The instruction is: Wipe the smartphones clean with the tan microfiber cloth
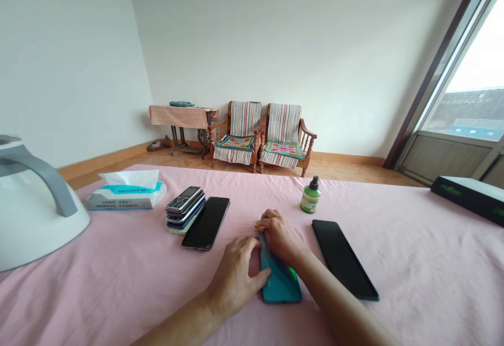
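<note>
A teal smartphone (280, 285) lies back side up on the pink cloth in front of me. My left hand (238, 267) grips it along the left side, its thumb on the phone's back and its index finger by the upper left edge. Over the phone's upper end, my right hand (277, 236) is closed on a small orange cloth (259, 227). Most of that cloth is hidden by the fingers. To the right of my right forearm lies a flat black phone case or phone (344, 259). A green bottle (311, 196) with a black cap stands beyond my right hand.
Left of my hands, a black smartphone (207, 223) lies beside a stack of phones (186, 207). A tissue pack (126, 196) and a large white kettle (35, 204) are farther left. At the right edge sits a black box (468, 199). Two chairs (262, 136) stand beyond the table.
</note>
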Demonstrator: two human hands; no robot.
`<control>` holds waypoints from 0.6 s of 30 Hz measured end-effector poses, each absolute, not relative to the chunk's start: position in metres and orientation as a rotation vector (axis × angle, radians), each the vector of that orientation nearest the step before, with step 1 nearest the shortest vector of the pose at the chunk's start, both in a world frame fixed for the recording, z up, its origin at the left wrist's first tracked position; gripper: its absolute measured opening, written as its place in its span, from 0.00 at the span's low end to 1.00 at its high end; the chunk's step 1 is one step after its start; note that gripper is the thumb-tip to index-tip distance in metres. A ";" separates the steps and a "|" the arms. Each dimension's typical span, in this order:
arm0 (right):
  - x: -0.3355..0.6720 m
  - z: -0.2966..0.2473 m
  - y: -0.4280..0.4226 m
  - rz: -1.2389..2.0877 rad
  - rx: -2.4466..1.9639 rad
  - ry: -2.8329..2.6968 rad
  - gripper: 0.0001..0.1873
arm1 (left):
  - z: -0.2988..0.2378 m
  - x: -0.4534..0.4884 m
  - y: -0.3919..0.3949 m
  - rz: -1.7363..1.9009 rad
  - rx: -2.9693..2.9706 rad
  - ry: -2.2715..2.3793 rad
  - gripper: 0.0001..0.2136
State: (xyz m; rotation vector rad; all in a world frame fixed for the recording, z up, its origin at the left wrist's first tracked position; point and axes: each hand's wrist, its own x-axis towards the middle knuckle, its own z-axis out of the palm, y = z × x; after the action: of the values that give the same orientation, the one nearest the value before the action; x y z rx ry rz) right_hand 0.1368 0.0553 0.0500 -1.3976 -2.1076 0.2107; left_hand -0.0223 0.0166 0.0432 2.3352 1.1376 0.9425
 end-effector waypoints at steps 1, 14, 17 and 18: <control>0.138 0.051 0.049 0.214 -1.384 -2.122 0.17 | 0.042 -0.023 0.019 0.969 2.337 1.170 0.15; 0.136 0.045 0.025 0.158 -1.390 -2.155 0.17 | 0.036 -0.030 0.032 0.990 2.376 1.162 0.16; 0.135 0.046 0.022 0.162 -1.385 -2.162 0.18 | 0.037 -0.030 0.032 0.993 2.380 1.158 0.19; 0.135 0.046 0.020 0.166 -1.377 -2.160 0.18 | 0.036 -0.031 0.033 0.998 2.378 1.164 0.19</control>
State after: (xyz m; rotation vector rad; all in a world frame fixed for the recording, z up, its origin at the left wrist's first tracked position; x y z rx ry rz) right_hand 0.1349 0.0197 0.0463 -1.3774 -2.1601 0.1660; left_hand -0.0306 0.0329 0.0363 2.3778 1.1643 0.9979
